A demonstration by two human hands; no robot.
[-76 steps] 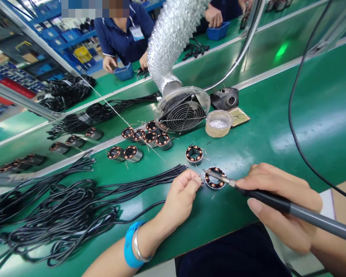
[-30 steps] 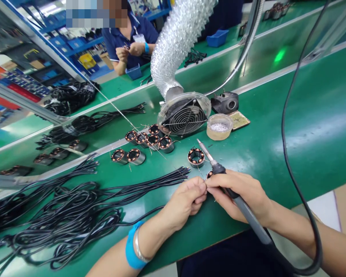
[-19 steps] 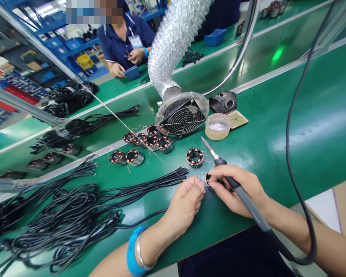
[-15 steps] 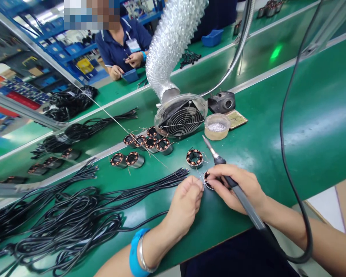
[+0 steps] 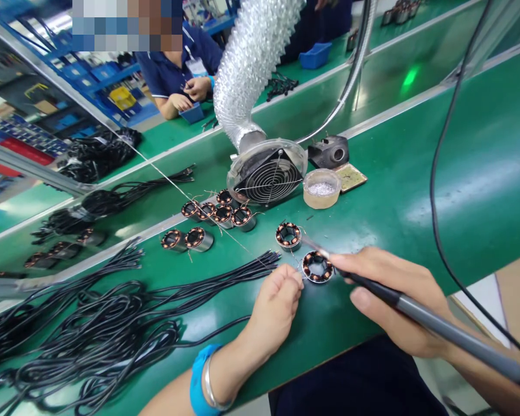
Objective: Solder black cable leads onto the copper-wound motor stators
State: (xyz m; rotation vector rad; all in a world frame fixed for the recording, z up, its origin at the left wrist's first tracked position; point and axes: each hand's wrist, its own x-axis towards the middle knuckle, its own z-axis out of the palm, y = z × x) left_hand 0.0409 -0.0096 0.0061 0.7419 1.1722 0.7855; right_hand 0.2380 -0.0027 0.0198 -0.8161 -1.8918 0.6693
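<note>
My left hand (image 5: 279, 294) is closed in a pinch on a thin wire beside the near motor stator (image 5: 318, 267), a ring with copper windings and a dark core. A black cable (image 5: 216, 337) runs in behind that hand; its end is hidden. In my right hand (image 5: 394, 292) is a soldering iron (image 5: 375, 287), its grey handle slanting down to the right. The iron's tip, slightly blurred, points left above the near stator, close to a second stator (image 5: 288, 237) standing just behind.
Several stators (image 5: 223, 215) stand left of the fan (image 5: 271, 179) under a foil duct (image 5: 251, 69). A tub of solder bits (image 5: 322, 189) and an iron stand (image 5: 329, 152) sit right of it. Black cables (image 5: 91, 341) cover the left bench. A co-worker (image 5: 179, 75) sits across.
My right hand has moved right and its fingers have come off the near stator, which now shows whole. The iron has swung to a flatter slant. My left hand stays in its pinch.
</note>
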